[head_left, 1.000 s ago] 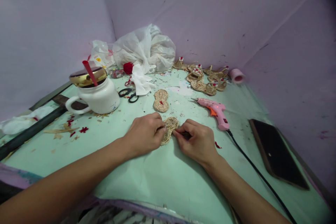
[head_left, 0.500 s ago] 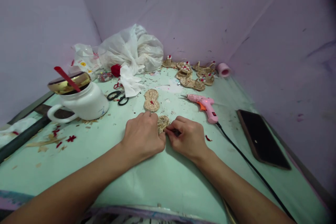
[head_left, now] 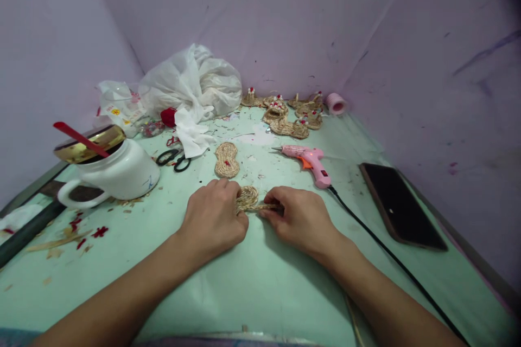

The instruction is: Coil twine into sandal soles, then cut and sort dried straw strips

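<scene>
My left hand [head_left: 215, 212] is closed on a coiled piece of braided straw [head_left: 247, 196], covering much of it. Between thumb and fingers, my right hand [head_left: 299, 218] pinches the loose end of the braided cord [head_left: 264, 207], which stretches from the coil across the short gap between my hands. Just beyond them lies a sole-shaped braided straw piece [head_left: 227, 160] with a small red mark on it. To the right of that, a pink glue gun [head_left: 306, 161] rests on its side, nozzle pointing left.
Left on the green tabletop [head_left: 228, 287] stand a white mug [head_left: 130, 171] and black-handled scissors [head_left: 174, 159]. Small straw slippers [head_left: 287, 119] and a white plastic bag [head_left: 191, 84] line the back wall. A phone [head_left: 401, 206] and the glue gun's black cord [head_left: 378, 246] occupy the right.
My right hand has moved away from the coil, and a length of braided cord now shows between my hands. The whole view has shifted slightly, with objects appearing further left.
</scene>
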A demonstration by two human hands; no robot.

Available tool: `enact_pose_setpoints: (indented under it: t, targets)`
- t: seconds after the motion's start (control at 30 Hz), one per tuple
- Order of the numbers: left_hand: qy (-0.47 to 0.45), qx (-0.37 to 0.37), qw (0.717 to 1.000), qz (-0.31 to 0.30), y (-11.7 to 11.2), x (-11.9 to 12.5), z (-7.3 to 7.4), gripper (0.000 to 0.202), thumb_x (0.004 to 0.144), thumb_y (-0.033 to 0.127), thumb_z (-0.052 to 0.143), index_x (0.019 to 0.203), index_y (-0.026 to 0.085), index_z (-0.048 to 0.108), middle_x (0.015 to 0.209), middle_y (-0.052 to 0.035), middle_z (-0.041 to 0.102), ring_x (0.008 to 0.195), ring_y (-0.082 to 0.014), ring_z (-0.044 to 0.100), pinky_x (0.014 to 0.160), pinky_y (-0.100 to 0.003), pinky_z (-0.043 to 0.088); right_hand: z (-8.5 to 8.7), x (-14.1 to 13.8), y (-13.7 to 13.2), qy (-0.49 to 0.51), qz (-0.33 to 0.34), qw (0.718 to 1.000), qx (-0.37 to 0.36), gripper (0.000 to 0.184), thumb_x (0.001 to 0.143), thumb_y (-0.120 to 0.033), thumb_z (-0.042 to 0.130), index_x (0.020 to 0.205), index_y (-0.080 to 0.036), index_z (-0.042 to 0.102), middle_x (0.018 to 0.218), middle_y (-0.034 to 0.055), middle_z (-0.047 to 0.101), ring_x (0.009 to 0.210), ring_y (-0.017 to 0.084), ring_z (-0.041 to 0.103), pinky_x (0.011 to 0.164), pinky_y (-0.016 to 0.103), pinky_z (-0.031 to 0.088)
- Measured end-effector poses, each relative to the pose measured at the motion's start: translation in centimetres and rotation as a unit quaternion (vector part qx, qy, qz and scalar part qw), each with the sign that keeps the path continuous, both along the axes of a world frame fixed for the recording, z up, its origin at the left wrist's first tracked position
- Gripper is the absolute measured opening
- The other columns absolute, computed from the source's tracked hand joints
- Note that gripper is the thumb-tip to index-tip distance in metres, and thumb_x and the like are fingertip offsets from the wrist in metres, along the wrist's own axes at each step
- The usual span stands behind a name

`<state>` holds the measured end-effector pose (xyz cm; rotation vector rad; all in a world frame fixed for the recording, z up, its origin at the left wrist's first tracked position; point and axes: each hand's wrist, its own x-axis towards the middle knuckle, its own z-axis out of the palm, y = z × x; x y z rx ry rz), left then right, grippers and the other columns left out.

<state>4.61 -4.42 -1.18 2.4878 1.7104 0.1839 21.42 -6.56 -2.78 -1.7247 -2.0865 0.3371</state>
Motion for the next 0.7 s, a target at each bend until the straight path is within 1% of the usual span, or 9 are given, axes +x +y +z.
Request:
enact_pose_setpoints:
  t: [0.1, 0.17, 0.23, 0.3, 0.43, 0.53, 0.7]
  targets:
    - [-0.005, -0.003, 1.0, -0.001, 0.1, 0.0, -0.1, 0.018, 0.066, 0.026, 0.047, 0.081, 0.02, 0.055, 0.082, -0.0047, 0.059, 0.079, -0.023, 0.054, 0.064, -0.034, 0.037, 0.3, 0.5, 0.5, 0.025, 0.017, 0.999, -0.038, 0.009, 0.073, -0.03, 0.063, 0.074, -0.023, 0.069, 0.072, 0.0005, 0.069, 0.065, 0.016, 0.059, 0.054, 0.025, 0.034]
    - [-0.006, -0.002, 1.0, -0.002, 0.1, 0.0, -0.1, 0.017, 0.066, 0.025, 0.047, 0.08, 0.02, 0.055, 0.081, -0.0046, 0.059, 0.078, -0.0227, 0.054, 0.063, -0.034, 0.037, 0.4, 0.8, 0.8, 0.046, 0.021, 0.997, -0.058, 0.008, 0.074, -0.027, 0.063, 0.073, -0.023, 0.07, 0.07, 0.0006, 0.069, 0.064, 0.015, 0.059, 0.055, 0.025, 0.035]
    - [-0.007, 0.002, 1.0, -0.005, 0.1, -0.1, -0.1, 0.017, 0.065, 0.025, 0.047, 0.079, 0.02, 0.055, 0.08, -0.0044, 0.059, 0.076, -0.0224, 0.054, 0.063, -0.033, 0.037, 0.3, 1.1, 1.1, 0.05, 0.03, 0.996, -0.063, 0.006, 0.072, -0.024, 0.065, 0.07, -0.023, 0.07, 0.069, 0.0008, 0.069, 0.063, 0.015, 0.059, 0.055, 0.025, 0.036]
    - [-0.01, 0.008, 1.0, -0.006, 0.1, -0.1, -0.1, 0.017, 0.064, 0.024, 0.047, 0.079, 0.02, 0.055, 0.079, -0.004, 0.058, 0.075, -0.0221, 0.054, 0.063, -0.033, 0.036, 0.1, 1.4, 1.3, 0.048, 0.047, 0.996, -0.053, 0.005, 0.072, -0.023, 0.066, 0.07, -0.022, 0.07, 0.07, 0.001, 0.068, 0.064, 0.014, 0.059, 0.056, 0.025, 0.037]
    - [-0.019, 0.003, 1.0, -0.002, 0.2, -0.1, -0.2, 0.016, 0.063, 0.023, 0.047, 0.077, 0.021, 0.055, 0.078, -0.0032, 0.058, 0.074, -0.0211, 0.054, 0.061, -0.032, 0.035, -0.6, 1.6, 1.5, 0.023, 0.062, 0.998, -0.002, 0.009, 0.076, -0.027, 0.063, 0.073, -0.02, 0.069, 0.075, 0.0018, 0.067, 0.066, 0.014, 0.059, 0.057, 0.024, 0.037]
    - [-0.019, 0.005, 1.0, -0.003, 0.2, 0.0, -0.2, 0.016, 0.063, 0.023, 0.048, 0.077, 0.021, 0.055, 0.079, -0.003, 0.059, 0.073, -0.0207, 0.054, 0.06, -0.032, 0.035, -0.9, 1.5, 1.7, -0.001, 0.063, 0.998, 0.019, 0.012, 0.079, -0.029, 0.061, 0.076, -0.02, 0.068, 0.077, 0.002, 0.066, 0.069, 0.013, 0.06, 0.058, 0.024, 0.037]
    - [-0.015, 0.017, 1.0, -0.006, 0.2, -0.1, -0.2, 0.014, 0.063, 0.023, 0.048, 0.075, 0.021, 0.054, 0.077, -0.0027, 0.059, 0.071, -0.0208, 0.054, 0.061, -0.033, 0.035, -1.2, 0.8, 1.8, -0.035, 0.043, 0.998, 0.027, 0.014, 0.081, -0.03, 0.057, 0.079, -0.02, 0.067, 0.079, 0.0015, 0.065, 0.071, 0.013, 0.06, 0.057, 0.024, 0.035]
